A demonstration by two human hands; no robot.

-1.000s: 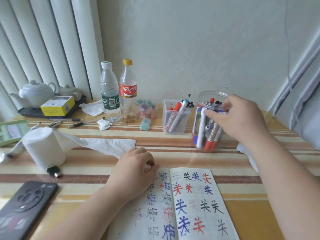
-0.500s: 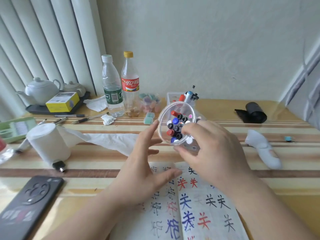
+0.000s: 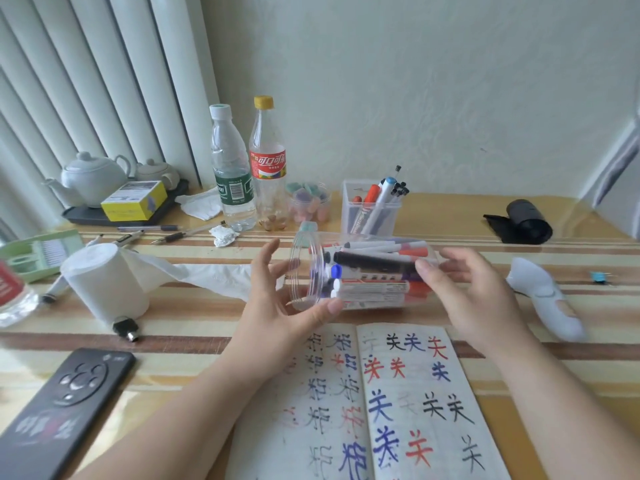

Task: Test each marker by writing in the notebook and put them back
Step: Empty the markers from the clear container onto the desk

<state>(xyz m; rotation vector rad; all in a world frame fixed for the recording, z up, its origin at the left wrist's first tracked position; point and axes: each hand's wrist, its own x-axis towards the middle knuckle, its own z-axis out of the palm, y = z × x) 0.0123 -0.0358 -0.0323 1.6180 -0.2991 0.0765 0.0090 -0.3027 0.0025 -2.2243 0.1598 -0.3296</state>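
A clear plastic jar [image 3: 367, 304] full of several markers [image 3: 374, 261] lies tipped on its side in the air above the open notebook [image 3: 412, 393], its mouth facing left. My right hand [image 3: 467, 292] grips the jar's base end from the right. At the jar's mouth my left hand [image 3: 277, 306] is spread, thumb under the rim and fingers straight beside the opening. The notebook's pages carry black, blue and red written characters. A square clear holder [image 3: 370, 216] behind the jar stands with more markers in it.
Two bottles [image 3: 235, 174] and a small tub of colored pieces [image 3: 308, 206] stand at the back. A tissue roll [image 3: 107, 282], a black phone [image 3: 59, 407] and a tea tray [image 3: 114, 216] lie to the left. A white device [image 3: 543, 303] and a black roll [image 3: 523, 220] lie to the right.
My right hand lifted the jar off the table, brought it over the notebook and tipped it sideways. My left hand left the page and rose to the jar's mouth.
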